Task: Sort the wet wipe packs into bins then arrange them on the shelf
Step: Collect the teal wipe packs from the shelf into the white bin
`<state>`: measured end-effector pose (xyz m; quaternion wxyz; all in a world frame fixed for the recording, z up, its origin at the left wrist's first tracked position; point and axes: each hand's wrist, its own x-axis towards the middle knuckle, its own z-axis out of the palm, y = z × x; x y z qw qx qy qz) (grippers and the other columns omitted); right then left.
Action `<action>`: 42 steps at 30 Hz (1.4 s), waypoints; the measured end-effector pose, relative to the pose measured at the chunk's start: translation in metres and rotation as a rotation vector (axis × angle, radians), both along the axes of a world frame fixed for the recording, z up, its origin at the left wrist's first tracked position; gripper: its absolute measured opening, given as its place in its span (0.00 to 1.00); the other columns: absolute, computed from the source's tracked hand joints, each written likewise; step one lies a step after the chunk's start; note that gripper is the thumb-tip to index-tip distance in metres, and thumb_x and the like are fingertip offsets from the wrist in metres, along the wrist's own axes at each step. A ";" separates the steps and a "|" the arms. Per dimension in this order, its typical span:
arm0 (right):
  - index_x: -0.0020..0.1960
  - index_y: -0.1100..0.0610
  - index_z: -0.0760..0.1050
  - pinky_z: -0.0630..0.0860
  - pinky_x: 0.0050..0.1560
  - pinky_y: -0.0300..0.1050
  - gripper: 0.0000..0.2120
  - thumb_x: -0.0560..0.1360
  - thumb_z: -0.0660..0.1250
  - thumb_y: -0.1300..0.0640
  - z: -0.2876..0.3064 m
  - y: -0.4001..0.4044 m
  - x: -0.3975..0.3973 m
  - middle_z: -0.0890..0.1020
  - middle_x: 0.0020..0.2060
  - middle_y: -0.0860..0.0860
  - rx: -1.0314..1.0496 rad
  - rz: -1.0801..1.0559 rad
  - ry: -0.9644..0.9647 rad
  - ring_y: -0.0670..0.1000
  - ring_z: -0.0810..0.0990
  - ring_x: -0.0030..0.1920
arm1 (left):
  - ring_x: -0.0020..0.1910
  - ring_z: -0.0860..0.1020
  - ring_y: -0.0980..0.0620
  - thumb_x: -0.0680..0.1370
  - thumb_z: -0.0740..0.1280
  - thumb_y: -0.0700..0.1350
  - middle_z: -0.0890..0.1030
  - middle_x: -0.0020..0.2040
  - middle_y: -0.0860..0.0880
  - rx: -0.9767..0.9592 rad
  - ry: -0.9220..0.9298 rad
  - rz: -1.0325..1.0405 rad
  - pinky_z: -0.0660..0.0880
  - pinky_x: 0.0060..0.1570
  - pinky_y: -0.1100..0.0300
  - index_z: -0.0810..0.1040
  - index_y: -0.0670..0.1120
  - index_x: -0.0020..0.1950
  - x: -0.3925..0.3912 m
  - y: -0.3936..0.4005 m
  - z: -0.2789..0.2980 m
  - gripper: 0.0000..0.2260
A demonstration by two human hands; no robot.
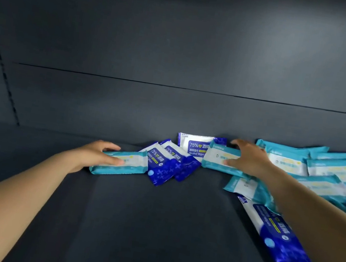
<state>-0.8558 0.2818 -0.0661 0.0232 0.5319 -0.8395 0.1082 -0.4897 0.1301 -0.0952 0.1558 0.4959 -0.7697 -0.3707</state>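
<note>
Wet wipe packs lie on a dark shelf (131,225). My left hand (96,155) grips a teal and white pack (131,165) at its left end, the pack lying on the shelf. My right hand (251,158) grips another teal pack (219,160), held just above the shelf near the back wall. Two dark blue alcohol wipe packs (161,169) lean between the two hands, and a third blue pack (194,145) stands against the back wall. One more blue pack (279,238) lies under my right forearm.
Several teal packs (319,166) are piled at the right against the back wall. The dark back panel (177,64) rises straight behind the shelf. A slotted upright (2,67) runs down at the far left.
</note>
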 end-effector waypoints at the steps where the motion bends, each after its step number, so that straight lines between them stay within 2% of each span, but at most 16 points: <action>1: 0.71 0.50 0.64 0.60 0.70 0.54 0.31 0.72 0.69 0.42 0.002 -0.002 -0.002 0.72 0.66 0.52 0.025 0.002 -0.032 0.55 0.71 0.65 | 0.62 0.71 0.53 0.49 0.73 0.63 0.71 0.63 0.52 0.030 -0.013 -0.015 0.67 0.60 0.61 0.73 0.53 0.65 0.001 -0.004 0.002 0.44; 4: 0.66 0.51 0.71 0.61 0.69 0.54 0.28 0.70 0.70 0.41 0.006 -0.007 -0.006 0.76 0.60 0.50 0.065 -0.009 -0.074 0.54 0.73 0.61 | 0.58 0.75 0.55 0.50 0.76 0.60 0.75 0.60 0.52 0.097 -0.031 -0.061 0.71 0.54 0.63 0.76 0.50 0.61 0.002 -0.007 0.007 0.40; 7: 0.54 0.50 0.76 0.60 0.67 0.54 0.19 0.69 0.72 0.41 0.008 -0.009 -0.006 0.78 0.49 0.49 0.044 -0.002 -0.056 0.53 0.75 0.55 | 0.51 0.77 0.55 0.64 0.79 0.50 0.78 0.56 0.50 0.085 -0.049 -0.050 0.73 0.49 0.64 0.78 0.47 0.57 0.000 -0.005 0.010 0.24; 9: 0.49 0.49 0.75 0.61 0.65 0.53 0.15 0.69 0.72 0.43 0.012 -0.005 0.000 0.78 0.46 0.49 -0.002 0.013 -0.051 0.52 0.75 0.52 | 0.46 0.79 0.54 0.68 0.77 0.46 0.80 0.51 0.49 0.038 -0.064 -0.029 0.73 0.44 0.63 0.78 0.47 0.52 -0.002 -0.001 0.014 0.16; 12: 0.52 0.51 0.76 0.68 0.58 0.48 0.15 0.69 0.74 0.46 0.021 0.008 0.015 0.78 0.45 0.50 -0.085 0.037 -0.054 0.52 0.74 0.47 | 0.45 0.78 0.52 0.66 0.79 0.47 0.80 0.49 0.48 -0.024 -0.094 -0.008 0.72 0.42 0.61 0.76 0.48 0.46 0.001 0.010 0.023 0.15; 14: 0.52 0.53 0.78 0.72 0.51 0.46 0.14 0.69 0.74 0.50 0.026 0.022 0.030 0.81 0.47 0.50 -0.154 0.064 -0.078 0.52 0.76 0.47 | 0.44 0.78 0.51 0.65 0.79 0.44 0.80 0.49 0.47 -0.001 -0.091 -0.005 0.73 0.41 0.61 0.75 0.47 0.46 0.010 0.025 0.029 0.16; 15: 0.52 0.53 0.78 0.73 0.51 0.46 0.13 0.69 0.74 0.52 0.028 0.028 0.036 0.81 0.48 0.50 -0.183 0.079 -0.082 0.52 0.76 0.48 | 0.43 0.78 0.52 0.66 0.79 0.43 0.80 0.49 0.46 0.008 -0.089 -0.009 0.73 0.40 0.62 0.76 0.46 0.46 0.013 0.032 0.032 0.15; 20: 0.51 0.59 0.79 0.71 0.52 0.46 0.10 0.71 0.72 0.59 0.046 0.081 0.091 0.80 0.50 0.54 -0.382 0.190 0.001 0.57 0.77 0.51 | 0.43 0.79 0.51 0.67 0.77 0.41 0.83 0.45 0.48 -0.085 -0.094 -0.006 0.74 0.42 0.60 0.82 0.44 0.46 0.054 0.089 0.050 0.10; 24: 0.53 0.59 0.79 0.66 0.49 0.39 0.10 0.72 0.71 0.60 0.051 0.138 0.153 0.77 0.47 0.50 -0.500 0.243 -0.037 0.50 0.74 0.48 | 0.41 0.78 0.54 0.68 0.76 0.40 0.81 0.43 0.51 -0.165 0.025 0.000 0.71 0.37 0.63 0.81 0.45 0.46 0.109 0.141 0.057 0.09; 27: 0.52 0.60 0.79 0.63 0.45 0.34 0.10 0.72 0.71 0.61 0.040 0.181 0.212 0.76 0.45 0.47 -0.473 0.295 -0.089 0.48 0.73 0.46 | 0.40 0.77 0.54 0.70 0.75 0.39 0.80 0.41 0.52 -0.195 0.175 -0.008 0.69 0.35 0.64 0.80 0.46 0.45 0.154 0.181 0.052 0.08; 29: 0.53 0.60 0.79 0.64 0.40 0.33 0.11 0.71 0.72 0.61 0.027 0.207 0.253 0.79 0.45 0.50 -0.446 0.346 -0.143 0.48 0.74 0.45 | 0.41 0.77 0.55 0.71 0.74 0.39 0.80 0.43 0.52 -0.181 0.272 -0.011 0.69 0.36 0.65 0.79 0.47 0.47 0.181 0.207 0.046 0.08; 31: 0.51 0.59 0.80 0.67 0.40 0.30 0.10 0.71 0.73 0.61 0.012 0.228 0.289 0.81 0.44 0.51 -0.381 0.392 -0.199 0.47 0.75 0.43 | 0.43 0.79 0.56 0.71 0.74 0.40 0.81 0.46 0.52 -0.129 0.310 -0.036 0.72 0.38 0.64 0.79 0.48 0.48 0.206 0.232 0.040 0.08; 32: 0.50 0.58 0.80 0.68 0.41 0.31 0.09 0.71 0.73 0.60 0.005 0.238 0.304 0.81 0.44 0.50 -0.334 0.409 -0.221 0.47 0.76 0.43 | 0.44 0.79 0.55 0.71 0.74 0.40 0.82 0.47 0.51 -0.100 0.307 -0.050 0.73 0.40 0.63 0.79 0.48 0.48 0.217 0.244 0.035 0.09; 35: 0.51 0.54 0.79 0.73 0.47 0.41 0.09 0.72 0.72 0.58 -0.016 0.257 0.341 0.80 0.45 0.47 -0.186 0.403 -0.278 0.49 0.78 0.45 | 0.47 0.81 0.51 0.70 0.75 0.39 0.83 0.49 0.48 -0.034 0.261 -0.079 0.75 0.46 0.58 0.80 0.47 0.46 0.248 0.271 0.015 0.08; 38: 0.53 0.53 0.77 0.75 0.47 0.44 0.08 0.74 0.71 0.56 -0.050 0.266 0.367 0.79 0.48 0.48 -0.060 0.380 -0.307 0.50 0.78 0.47 | 0.47 0.81 0.51 0.71 0.74 0.39 0.83 0.50 0.49 0.034 0.229 -0.103 0.75 0.47 0.58 0.79 0.48 0.44 0.270 0.287 -0.019 0.06; 42: 0.51 0.48 0.68 0.74 0.42 0.43 0.06 0.77 0.65 0.53 -0.119 0.272 0.385 0.76 0.49 0.46 0.138 0.347 -0.320 0.49 0.77 0.45 | 0.42 0.77 0.52 0.74 0.71 0.44 0.80 0.45 0.49 0.069 0.076 -0.089 0.68 0.34 0.63 0.74 0.46 0.45 0.287 0.293 -0.098 0.06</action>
